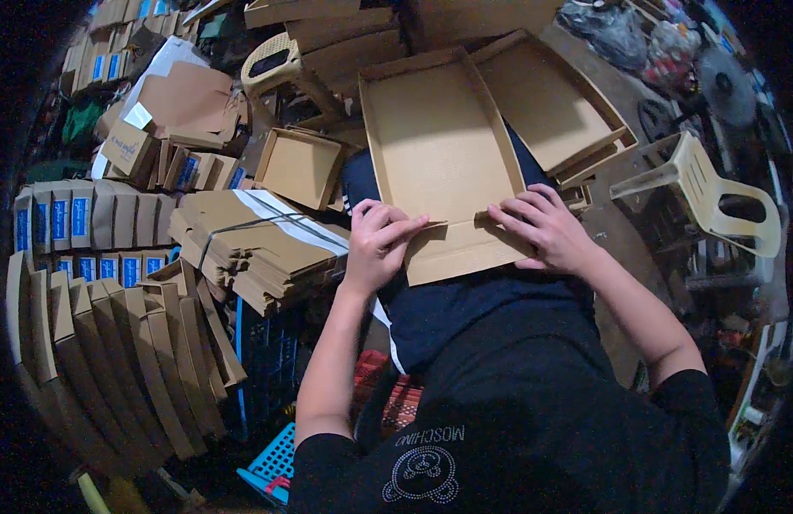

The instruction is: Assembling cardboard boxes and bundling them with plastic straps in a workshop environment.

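Observation:
A shallow brown cardboard box tray [439,141] rests across my lap, its far and side walls standing up. Its near end flap [465,255] lies folded out toward me. My left hand [381,237] pinches a small corner tab at the near left of the tray. At the near right corner, my right hand [542,227] has its fingers closed over the other tab and the side wall. Both thumbs point inward along the fold line. The parts of the tabs under the fingers are hidden.
Tied flat cardboard [259,240] lies to my left, above standing cardboard trays [122,360] in a row. More open trays [542,107] sit beyond at the right. A cream plastic chair [713,197] stands right, a cream stool [281,68] far left, a blue crate [272,360] low left.

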The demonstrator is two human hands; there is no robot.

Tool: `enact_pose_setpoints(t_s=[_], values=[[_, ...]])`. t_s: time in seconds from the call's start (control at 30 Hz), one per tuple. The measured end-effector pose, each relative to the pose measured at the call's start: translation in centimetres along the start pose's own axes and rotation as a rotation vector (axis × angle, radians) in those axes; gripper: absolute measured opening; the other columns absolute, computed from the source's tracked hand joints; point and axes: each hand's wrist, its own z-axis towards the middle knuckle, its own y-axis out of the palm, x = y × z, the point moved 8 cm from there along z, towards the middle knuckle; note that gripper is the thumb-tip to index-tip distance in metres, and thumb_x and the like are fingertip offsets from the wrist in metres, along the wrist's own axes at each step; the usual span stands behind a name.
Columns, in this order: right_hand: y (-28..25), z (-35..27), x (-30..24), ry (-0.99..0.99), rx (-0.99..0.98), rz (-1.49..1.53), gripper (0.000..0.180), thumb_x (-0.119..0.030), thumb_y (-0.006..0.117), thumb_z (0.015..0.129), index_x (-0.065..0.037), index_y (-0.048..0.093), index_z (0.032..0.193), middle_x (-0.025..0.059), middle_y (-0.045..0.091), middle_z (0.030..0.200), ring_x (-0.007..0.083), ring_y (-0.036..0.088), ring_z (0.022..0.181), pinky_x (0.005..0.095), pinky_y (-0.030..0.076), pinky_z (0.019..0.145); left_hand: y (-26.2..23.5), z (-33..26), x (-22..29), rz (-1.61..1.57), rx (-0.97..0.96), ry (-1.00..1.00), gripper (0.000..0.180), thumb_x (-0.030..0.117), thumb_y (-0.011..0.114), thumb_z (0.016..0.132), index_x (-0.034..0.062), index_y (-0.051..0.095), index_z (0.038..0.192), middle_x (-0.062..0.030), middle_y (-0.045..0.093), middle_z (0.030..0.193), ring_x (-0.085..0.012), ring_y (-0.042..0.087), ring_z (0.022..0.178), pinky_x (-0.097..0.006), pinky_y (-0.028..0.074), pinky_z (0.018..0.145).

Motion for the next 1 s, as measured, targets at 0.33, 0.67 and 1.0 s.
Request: enact_pose_setpoints(t_s=[0.33,0.67,1.0], values=[[-1.3,1.6,1.0,0.035,0.044,0.125,0.048,-0.021,0.073,0.089,-0.018,0.069,0.137,0.0049,0.07,0.105,0.0229,0.065,0.108,0.051,0.036,0.116,0.6,0.6,0.5,0.059,-0.34,-0.027,0.027,0.021,0.076,0.09,0.0166,0.079,0.116,-0.0035,0.072,0.098,-0.0211,0.066,0.104,-0.047,0.038,0.11],[-1.4,2.1,1.3,0.075,-0.003,0.191,0.038,-0.021,0.071,0.093,-0.02,0.072,0.131,0.0076,0.066,0.105,0.0249,0.064,0.108,0.0529,0.036,0.115,0.9,1.3,2.2,0.198,-0.466,-0.056,0.035,0.029,0.072,0.094,0.0113,0.074,0.125,-0.0119,0.063,0.107,-0.0301,0.06,0.111,-0.047,0.034,0.115],[-1.3,2.3,0.9,0.05,-0.029,0.147,0.043,-0.017,0.074,0.09,-0.016,0.07,0.132,0.0101,0.061,0.103,0.0274,0.062,0.105,0.0516,0.038,0.115,0.2,2.0,3.4,0.154,-0.333,-0.008,0.02,0.012,0.075,0.087,0.0063,0.075,0.107,-0.0125,0.071,0.097,-0.0333,0.069,0.096,-0.045,0.055,0.092]])
